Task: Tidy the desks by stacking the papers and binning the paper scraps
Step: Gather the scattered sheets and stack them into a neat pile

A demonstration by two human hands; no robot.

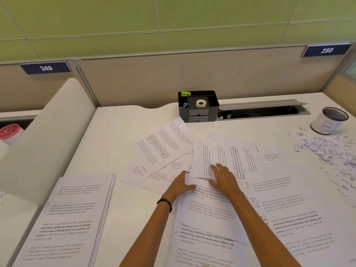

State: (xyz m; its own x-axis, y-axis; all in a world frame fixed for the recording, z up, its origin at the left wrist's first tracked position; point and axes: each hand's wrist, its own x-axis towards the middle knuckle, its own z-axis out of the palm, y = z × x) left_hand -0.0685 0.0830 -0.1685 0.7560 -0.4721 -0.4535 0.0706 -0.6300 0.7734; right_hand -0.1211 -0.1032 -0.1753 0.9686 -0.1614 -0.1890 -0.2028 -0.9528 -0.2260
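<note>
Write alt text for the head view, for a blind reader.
On a desk strewn with printed papers, the left hand holds the edge of a sheet while the right hand presses on it. A stack lies left; a black organiser sits behind, and a can marked B stands by paper scraps, right.

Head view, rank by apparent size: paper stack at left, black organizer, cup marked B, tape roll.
1. paper stack, also nearest the camera
2-3. black organizer and cup marked B: too alike to rank
4. tape roll

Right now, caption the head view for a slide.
Tidying: left hand and right hand gather loose sheets; stack left, scraps right.
</note>
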